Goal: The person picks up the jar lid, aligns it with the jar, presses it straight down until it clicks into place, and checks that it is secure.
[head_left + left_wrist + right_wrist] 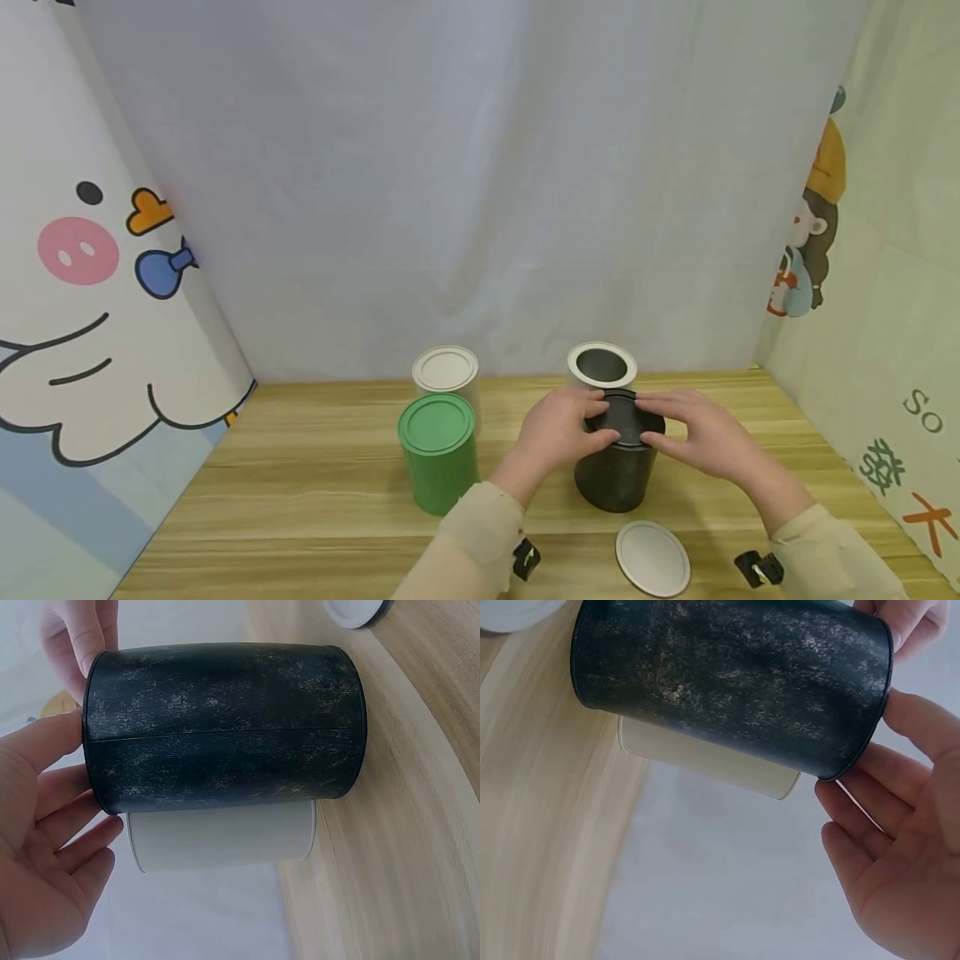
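Observation:
A black can (611, 483) stands upright on the table, its black lid (626, 421) on top. My left hand (558, 427) touches the left side of this top with thumb and fingertips. From the right, my right hand (708, 433) touches the opposite side, its fingers fairly straight. In the left wrist view, the left thumb and fingers (64, 735) meet the can's top rim. The right wrist view has the right thumb and fingers (915, 720) at that rim too. Whether the lid is fully seated cannot be told.
Behind the black can stands a white can (602, 358) with an uncovered dark inside. A green lidded can (441, 454) stands to the left, before a white lidded can (447, 371). A loose round white lid (652, 558) lies near the front of the wooden table (300, 500).

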Demonstrator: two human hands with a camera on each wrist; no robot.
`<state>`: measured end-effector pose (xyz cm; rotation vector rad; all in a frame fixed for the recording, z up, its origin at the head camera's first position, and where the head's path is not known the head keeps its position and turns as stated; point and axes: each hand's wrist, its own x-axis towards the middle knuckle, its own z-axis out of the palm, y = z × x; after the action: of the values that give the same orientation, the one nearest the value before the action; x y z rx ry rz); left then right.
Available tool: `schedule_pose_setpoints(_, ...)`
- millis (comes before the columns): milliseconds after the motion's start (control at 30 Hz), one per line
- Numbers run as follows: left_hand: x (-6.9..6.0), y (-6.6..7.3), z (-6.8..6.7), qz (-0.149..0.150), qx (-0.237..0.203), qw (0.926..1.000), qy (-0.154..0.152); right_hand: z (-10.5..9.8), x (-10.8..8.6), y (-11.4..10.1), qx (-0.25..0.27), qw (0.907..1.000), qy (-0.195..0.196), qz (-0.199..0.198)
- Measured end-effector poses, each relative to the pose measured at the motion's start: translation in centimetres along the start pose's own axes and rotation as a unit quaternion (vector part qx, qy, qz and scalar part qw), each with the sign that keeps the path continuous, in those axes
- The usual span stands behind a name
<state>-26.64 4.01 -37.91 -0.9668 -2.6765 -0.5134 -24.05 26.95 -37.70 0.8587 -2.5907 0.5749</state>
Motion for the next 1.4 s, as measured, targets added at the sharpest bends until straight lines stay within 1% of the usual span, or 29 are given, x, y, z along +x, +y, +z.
schedule_pose_setpoints(200,0.0,-0.1,0.1,0.001,-0.006,1.0000,-0.005,-0.1,0.1,0.0,-0.006,0.9999,-0.002,-0.008)
schedule_pose_setpoints(300,0.0,-0.1,0.2,0.001,-0.006,0.9999,-0.009,-0.1,0.1,-0.1,-0.007,0.9999,-0.008,-0.006)
schedule_pose_setpoints(533,0.0,-0.1,0.0,0.007,0.007,0.9998,-0.019,-0.4,0.3,-0.3,-0.007,0.9997,-0.025,0.001)
schedule_pose_setpoints(700,0.3,-0.1,-0.1,0.010,0.012,0.9994,-0.031,-0.7,0.4,-0.2,0.000,0.9992,-0.040,0.009)
schedule_pose_setpoints(833,0.7,-0.4,-0.2,0.012,0.005,0.9993,-0.034,-1.0,0.9,-0.1,0.000,0.9985,-0.054,0.001)
schedule_pose_setpoints(967,0.9,-0.6,-0.2,0.005,-0.014,0.9993,-0.036,-1.2,1.6,-0.2,-0.002,0.9974,-0.072,0.003)
schedule_pose_setpoints(1100,1.1,-0.6,-0.3,-0.007,-0.030,0.9989,-0.036,-1.2,1.8,-0.4,0.003,0.9964,-0.080,0.025)
schedule_pose_setpoints(1400,1.3,-0.4,-0.4,-0.040,-0.036,0.9975,-0.045,-1.1,1.8,-0.4,0.008,0.9955,-0.082,0.048)
